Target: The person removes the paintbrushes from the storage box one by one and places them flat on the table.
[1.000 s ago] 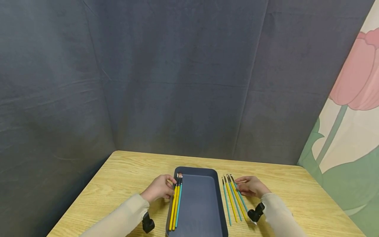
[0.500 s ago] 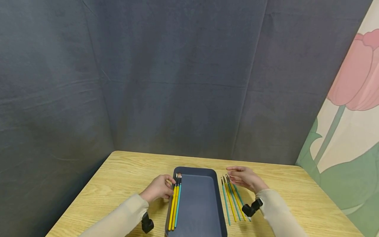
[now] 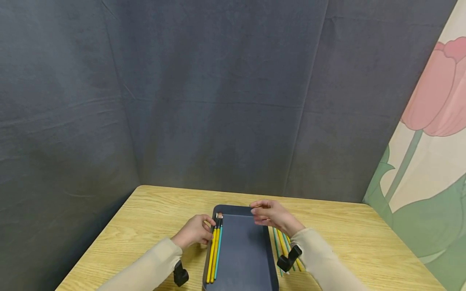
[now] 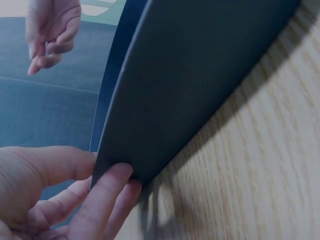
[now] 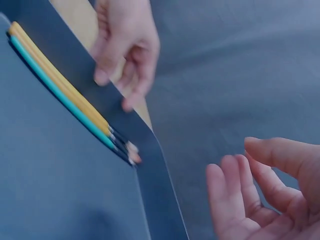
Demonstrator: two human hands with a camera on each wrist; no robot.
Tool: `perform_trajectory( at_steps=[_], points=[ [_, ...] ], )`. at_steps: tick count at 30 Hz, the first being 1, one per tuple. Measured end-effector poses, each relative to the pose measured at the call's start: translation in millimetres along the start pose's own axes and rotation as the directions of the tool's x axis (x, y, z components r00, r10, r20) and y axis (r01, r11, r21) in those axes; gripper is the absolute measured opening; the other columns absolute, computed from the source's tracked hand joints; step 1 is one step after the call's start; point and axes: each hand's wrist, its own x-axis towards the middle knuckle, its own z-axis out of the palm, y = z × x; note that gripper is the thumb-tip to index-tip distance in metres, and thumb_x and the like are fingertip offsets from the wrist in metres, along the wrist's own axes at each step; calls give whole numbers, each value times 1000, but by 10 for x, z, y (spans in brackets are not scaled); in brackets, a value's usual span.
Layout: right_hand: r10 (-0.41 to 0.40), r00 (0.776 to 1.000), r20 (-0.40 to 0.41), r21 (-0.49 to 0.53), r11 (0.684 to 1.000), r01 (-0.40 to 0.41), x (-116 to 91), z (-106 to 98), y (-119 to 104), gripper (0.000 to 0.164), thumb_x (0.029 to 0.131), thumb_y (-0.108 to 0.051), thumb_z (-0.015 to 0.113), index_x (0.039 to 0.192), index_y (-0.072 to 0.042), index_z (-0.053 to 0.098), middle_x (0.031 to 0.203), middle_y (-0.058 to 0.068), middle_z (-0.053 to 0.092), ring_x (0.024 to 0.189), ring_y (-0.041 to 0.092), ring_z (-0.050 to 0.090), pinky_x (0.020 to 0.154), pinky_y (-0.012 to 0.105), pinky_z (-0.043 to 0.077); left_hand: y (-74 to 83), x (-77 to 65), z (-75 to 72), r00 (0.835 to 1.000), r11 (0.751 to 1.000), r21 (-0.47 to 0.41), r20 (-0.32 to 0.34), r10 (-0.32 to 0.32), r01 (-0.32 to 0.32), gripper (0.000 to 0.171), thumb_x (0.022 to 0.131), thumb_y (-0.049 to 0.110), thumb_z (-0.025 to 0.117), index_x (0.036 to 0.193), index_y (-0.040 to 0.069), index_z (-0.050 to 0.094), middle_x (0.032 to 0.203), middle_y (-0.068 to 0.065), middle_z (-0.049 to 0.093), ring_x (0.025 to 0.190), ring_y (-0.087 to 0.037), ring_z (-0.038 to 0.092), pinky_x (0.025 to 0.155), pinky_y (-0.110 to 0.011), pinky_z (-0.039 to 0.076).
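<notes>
A dark rectangular tray (image 3: 244, 250) lies on the table. Two yellow paintbrushes (image 3: 211, 258) and a teal paintbrush (image 3: 219, 252) lie side by side along its left inner wall, bristles at the far end. My left hand (image 3: 195, 231) pinches the tray's left rim; in the left wrist view its fingertips (image 4: 122, 172) press the outer wall, with the thumb over the edge. Above the tray's far right corner hovers my right hand (image 3: 273, 215), fingers loosely bent and nothing in them in the right wrist view. Several more teal and yellow paintbrushes (image 3: 281, 242) lie right of the tray, partly hidden by my right hand and wrist.
The wood-grain table (image 3: 164, 206) extends beyond the tray on both sides. A dark grey curtain (image 3: 225, 101) hangs behind it, and a tulip-patterned cloth (image 3: 433, 105) is at the right. A black wrist camera (image 3: 289, 258) hangs below the right sleeve, over the loose brushes.
My right hand has risen from beside the loose paintbrushes and moved left over the tray's far right corner. My left hand has stayed at the rim, and the brushes in the tray look unmoved.
</notes>
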Motion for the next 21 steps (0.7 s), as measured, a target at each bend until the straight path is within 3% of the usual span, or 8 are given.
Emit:
perform_trajectory(
  at_steps=[9,16,21],
  points=[
    [-1,1000,13,-1,1000,1,163,417,7,31,92,-7,62,119,7,57,98,9,62,79,16,64,82,38,57,3,3,-4,1000,1000,15,-6,-8,8,37,75,-15,66,110,-7,57,80,-9,52,59,-17,51,54,-29,51],
    [107,994,-4,-86,991,-107,291,678,102,31,90,-5,64,118,8,59,97,14,66,79,18,66,76,39,58,-2,9,-10,1000,1000,24,-14,-3,3,37,74,-15,67,109,-7,58,80,-10,53,59,-16,53,54,-29,52],
    [163,987,12,-157,975,-159,360,803,173,25,88,-3,66,111,6,63,92,12,69,68,14,61,72,37,59,7,5,-8,1000,1000,27,-7,1,0,36,76,-14,67,110,-6,57,81,-10,53,60,-17,53,55,-31,53]
  ],
)
